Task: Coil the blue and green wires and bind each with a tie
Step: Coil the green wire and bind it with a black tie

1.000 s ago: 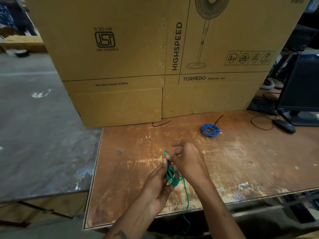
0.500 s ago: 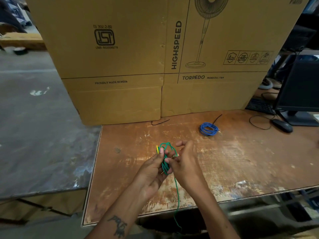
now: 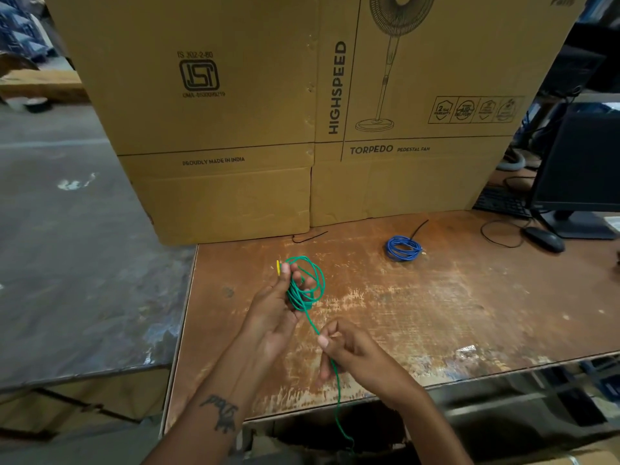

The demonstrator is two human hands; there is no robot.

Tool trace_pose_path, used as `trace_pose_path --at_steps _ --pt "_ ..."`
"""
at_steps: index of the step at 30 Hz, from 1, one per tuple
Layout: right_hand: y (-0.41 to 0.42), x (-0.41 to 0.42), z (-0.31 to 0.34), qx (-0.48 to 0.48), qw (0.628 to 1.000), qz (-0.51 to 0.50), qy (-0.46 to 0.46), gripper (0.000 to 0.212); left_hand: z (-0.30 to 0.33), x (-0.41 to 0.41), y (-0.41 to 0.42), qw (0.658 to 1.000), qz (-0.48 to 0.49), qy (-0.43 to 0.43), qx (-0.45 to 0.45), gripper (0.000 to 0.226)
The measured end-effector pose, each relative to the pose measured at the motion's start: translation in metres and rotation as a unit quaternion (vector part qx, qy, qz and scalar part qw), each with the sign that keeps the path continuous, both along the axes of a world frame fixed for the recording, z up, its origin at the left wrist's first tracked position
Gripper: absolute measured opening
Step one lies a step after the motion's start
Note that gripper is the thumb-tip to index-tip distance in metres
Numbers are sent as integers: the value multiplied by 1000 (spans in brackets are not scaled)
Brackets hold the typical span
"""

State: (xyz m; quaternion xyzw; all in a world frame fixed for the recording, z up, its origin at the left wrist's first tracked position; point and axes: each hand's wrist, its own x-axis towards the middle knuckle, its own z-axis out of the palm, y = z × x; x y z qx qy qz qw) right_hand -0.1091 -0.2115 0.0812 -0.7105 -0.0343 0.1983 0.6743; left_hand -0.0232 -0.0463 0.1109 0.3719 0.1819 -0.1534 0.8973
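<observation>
The blue wire (image 3: 402, 248) lay coiled before the cardboard box (image 3: 302, 112). Nearer, the left hand (image 3: 275, 307) gripped the half-coiled green wire (image 3: 303, 286); the right hand (image 3: 352, 354) pinched its tail. Ties remained.

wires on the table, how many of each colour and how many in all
green wire, partly coiled, held in the left hand with its tail through the right hand: 1
blue wire coil lying on the brown wooden table: 1
thin black wire pieces near the cardboard box: 2
total: 4
</observation>
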Motion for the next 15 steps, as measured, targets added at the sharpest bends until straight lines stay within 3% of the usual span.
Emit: trace_pose_path --at_steps 4,6,9,11,12,15 --pt "-23 -8 -23 82 990 32 111 27 12 10 19 999 8 2 -33 18" --pt "-37 -3 -37 115 979 14 167 29 14 12 28 1000 -3 -13 -5 18" --pt "-47 16 -44 288 908 -87 293 36 10 1 26 987 -40 -85 129 23" --pt "-44 31 -35 376 845 -157 348 50 4 -11 19 958 -95 -158 219 28" --pt "-41 38 -28 389 832 -184 350 47 1 -17 16 935 -135 -197 261 29" --pt "-28 57 -1 322 867 -228 303 34 -13 -27 10 869 -244 -262 342 27"
